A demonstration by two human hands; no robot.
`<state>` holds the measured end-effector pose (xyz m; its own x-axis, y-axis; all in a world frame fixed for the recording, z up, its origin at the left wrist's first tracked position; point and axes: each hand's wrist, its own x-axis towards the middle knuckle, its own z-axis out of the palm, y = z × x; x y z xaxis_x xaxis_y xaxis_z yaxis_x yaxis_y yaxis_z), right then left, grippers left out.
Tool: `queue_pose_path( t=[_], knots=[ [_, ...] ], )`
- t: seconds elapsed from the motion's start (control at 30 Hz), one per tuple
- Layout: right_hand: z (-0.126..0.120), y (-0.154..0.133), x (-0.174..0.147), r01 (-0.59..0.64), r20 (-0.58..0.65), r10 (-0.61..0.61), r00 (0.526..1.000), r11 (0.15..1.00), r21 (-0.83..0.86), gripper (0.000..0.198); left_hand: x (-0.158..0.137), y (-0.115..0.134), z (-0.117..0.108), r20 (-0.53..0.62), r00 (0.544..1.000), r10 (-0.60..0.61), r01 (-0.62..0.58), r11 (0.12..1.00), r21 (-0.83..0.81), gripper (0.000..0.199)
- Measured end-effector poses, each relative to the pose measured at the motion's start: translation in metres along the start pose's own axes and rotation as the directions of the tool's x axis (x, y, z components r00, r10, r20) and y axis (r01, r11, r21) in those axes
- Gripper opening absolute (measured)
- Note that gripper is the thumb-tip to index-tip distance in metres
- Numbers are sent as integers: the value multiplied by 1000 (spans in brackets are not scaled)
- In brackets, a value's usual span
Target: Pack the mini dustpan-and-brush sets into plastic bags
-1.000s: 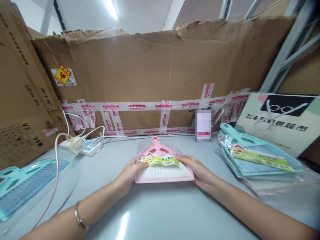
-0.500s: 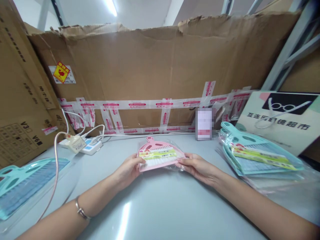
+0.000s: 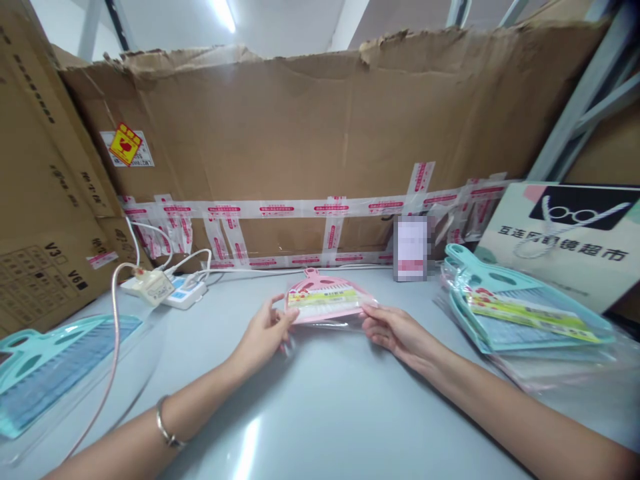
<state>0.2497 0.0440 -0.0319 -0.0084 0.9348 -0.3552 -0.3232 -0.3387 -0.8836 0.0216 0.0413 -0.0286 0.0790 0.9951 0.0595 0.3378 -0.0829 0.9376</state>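
Note:
A pink dustpan and brush set (image 3: 320, 308) in a clear plastic bag, with a yellow-green label across it, is between my hands above the middle of the table. My left hand (image 3: 265, 330) is at its left edge, thumb in front and the index finger partly behind, in a loose grip. Between thumb and fingers, my right hand (image 3: 397, 333) pinches the right corner of the set and its bag. The pink handle points away from me, toward the big carton. Part of my left fingers is blurred.
Bagged turquoise dustpan sets (image 3: 525, 300) lie stacked at the right, before a paper carrier bag (image 3: 565, 247). Another turquoise set (image 3: 60, 367) lies at the left under a charging cable. A power strip (image 3: 187, 293), a blurred-out phone-like object (image 3: 411, 250) and a large carton (image 3: 300, 133) stand behind.
The pink set has moved slightly away and to the right, and tips flatter. My left hand's grip has loosened, with its fingers more spread. My right hand keeps hold of the right corner.

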Motion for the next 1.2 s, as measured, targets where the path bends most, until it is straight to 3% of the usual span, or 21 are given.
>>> queue_pose_path(
  t=[0.03, 0.07, 0.13, 0.17, 0.23, 0.27, 0.3, 0.4, 0.47, 0.6, 0.7, 0.77, 0.8, 0.87, 0.93, 0.97, 1.03, 1.1, 1.17, 1.2],
  knots=[
    [0, 0, -1, 1, 14, -1, 1000, 1000, -1, 15, -1, 0, -2, -29, 988, 152, -145, 976, 162, 57],
    [1, 1, -2, 5, 32, -5, 999, 1000, 0, 14, -3, 1, -2, -29, 948, 316, -292, 904, 311, 55],
    [2, 2, -4, 10, 70, -10, 998, 1000, 1, 13, -9, 4, -2, 137, 813, 566, -555, 682, 476, 53],
    [3, 4, -5, 9, 88, -9, 996, 1000, -1, 13, -11, 5, 0, 278, 740, 612, -659, 578, 481, 54],
    [6, 6, -7, -2, 122, 4, 993, 1000, -15, 14, -17, 8, 5, 529, 610, 590, -792, 436, 427, 55],
    [7, 7, -8, -10, 141, 14, 990, 999, -31, 15, -19, 9, 7, 599, 578, 555, -816, 394, 423, 54],
    [8, 7, -9, -18, 156, 26, 987, 999, -52, 15, -21, 9, 9, 628, 576, 523, -818, 360, 449, 52],
    [9, 7, -9, -27, 176, 51, 983, 991, -135, 16, -23, 9, 11, 610, 637, 471, -761, 259, 595, 27],
    [7, 7, -9, -16, 192, 53, 980, 981, -192, 18, -21, 8, 10, 599, 641, 480, -735, 159, 659, 13],
    [5, 5, -11, -2, 270, 92, 959, 950, -314, 21, -17, 11, 3, 672, 514, 533, -782, -30, 622, 16],
    [4, 5, -11, 29, 286, 105, 953, 903, -428, 26, -19, 18, -1, 775, 381, 505, -884, -46, 464, 12],
    [2, 6, -9, 62, 301, 115, 947, 851, -522, 30, -21, 22, -3, 809, 322, 492, -920, -38, 389, 14],
    [0, 7, -7, 79, 311, 127, 942, 816, -573, 32, -22, 24, -3, 814, 321, 484, -921, -42, 388, 18],
    [-4, 7, -5, 160, 305, 78, 949, 715, -681, 35, -24, 27, -4, 815, 365, 451, -900, -52, 432, 26],
    [-7, 5, -6, 291, 261, -136, 956, 555, -779, 44, -24, 30, -4, 807, 420, 416, -880, -30, 473, 31],
    [-8, 3, -9, 371, 271, -271, 924, 457, -808, 51, -23, 30, -5, 798, 445, 408, -874, 5, 485, 32],
    [-7, -1, -17, 564, 432, -430, 793, 247, -788, 71, -21, 29, -5, 770, 482, 418, -865, 88, 494, 32],
    [-5, -4, -25, 751, 683, -363, 634, 79, -655, 82, -20, 26, -4, 755, 499, 426, -859, 129, 495, 32],
    [-2, -3, -30, 851, 833, -229, 504, -34, -524, 67, -20, 23, -3, 757, 497, 423, -857, 103, 505, 30],
    [-1, -1, -30, 865, 857, -193, 478, -65, -497, 51, -20, 22, -3, 764, 494, 416, -856, 79, 510, 29]
  ],
)
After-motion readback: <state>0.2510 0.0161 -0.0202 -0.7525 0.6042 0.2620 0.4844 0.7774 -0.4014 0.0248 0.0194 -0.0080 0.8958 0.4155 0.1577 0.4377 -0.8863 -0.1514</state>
